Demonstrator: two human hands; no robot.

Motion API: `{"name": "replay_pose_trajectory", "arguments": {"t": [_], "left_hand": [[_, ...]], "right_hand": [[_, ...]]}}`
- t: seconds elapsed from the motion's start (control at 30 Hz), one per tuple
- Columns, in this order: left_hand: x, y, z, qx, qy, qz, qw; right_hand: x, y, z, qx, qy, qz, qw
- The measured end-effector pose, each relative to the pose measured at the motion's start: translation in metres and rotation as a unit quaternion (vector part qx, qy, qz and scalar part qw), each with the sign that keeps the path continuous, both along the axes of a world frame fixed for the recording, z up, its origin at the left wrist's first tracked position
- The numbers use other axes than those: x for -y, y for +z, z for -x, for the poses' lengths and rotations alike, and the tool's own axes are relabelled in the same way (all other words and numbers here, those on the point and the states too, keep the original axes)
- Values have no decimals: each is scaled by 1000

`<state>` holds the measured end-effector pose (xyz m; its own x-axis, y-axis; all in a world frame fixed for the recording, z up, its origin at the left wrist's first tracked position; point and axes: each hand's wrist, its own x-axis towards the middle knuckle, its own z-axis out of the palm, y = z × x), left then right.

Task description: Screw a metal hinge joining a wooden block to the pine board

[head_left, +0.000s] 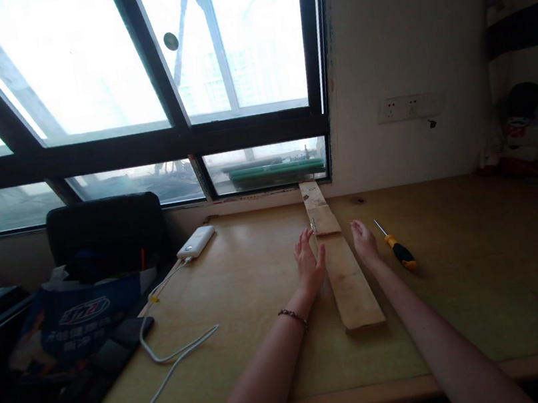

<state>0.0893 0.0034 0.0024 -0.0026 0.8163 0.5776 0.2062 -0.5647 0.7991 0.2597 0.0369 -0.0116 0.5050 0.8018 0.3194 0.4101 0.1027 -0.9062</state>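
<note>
a long wooden plank (348,277) lies flat on the wooden desk (463,280), running from near the front edge back toward the window (130,81). a second, shorter piece of wood (318,211) continues its line to the wall under the window frame, and a small metal fitting shows at the joint between the two, too small to make out.

the left hand (309,261) rests just beside the plank's left edge, fingers stretched forward and loosely spread, holding nothing; its fingertips reach close to the joint, and whether the palm edge touches the wood cannot be told. a dark bracelet (293,318) circles that wrist. the right hand (364,241) lies just beside the plank's right edge, also unclenched and empty, fingers pointing at the wall.

near the right hand, further to the right, a screwdriver with a yellow and black handle (397,249) lies on the desk, its metal tip aimed back and left.

well apart to the left, a white power bank (196,242) sits near the window, its white cable (170,351) looping across the desk and off the front edge. a blue bag (79,317) and a black chair (106,232) stand at the desk's left end. a wall socket (409,108) sits on the pale wall to the right.
</note>
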Motion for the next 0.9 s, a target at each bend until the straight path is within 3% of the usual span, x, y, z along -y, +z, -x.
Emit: {"name": "replay_pose_trajectory", "arguments": {"t": [0.1, 0.23, 0.37, 0.53, 0.7, 0.9], "left_hand": [[-2, -1, 1, 9, 12, 16, 1000], [-7, -5, 0, 21, 11, 47, 999], [-11, -10, -2, 32, -16, 58, 998], [-12, -14, -2, 12, -8, 41, 999], [-16, -17, -1, 4, 47, 47, 998], [-18, -17, 3, -74, 59, 13, 995]], "right_hand": [[3, 5, -1, -4, -15, 3, 1000], [10, 12, 9, 25, 53, -52, 997], [15, 14, 19, 73, 112, -42, 990], [15, 14, 19, 69, 105, -30, 992], [12, 13, 15, 17, 55, -12, 998], [6, 9, 14, -42, 79, 1, 996]]}}
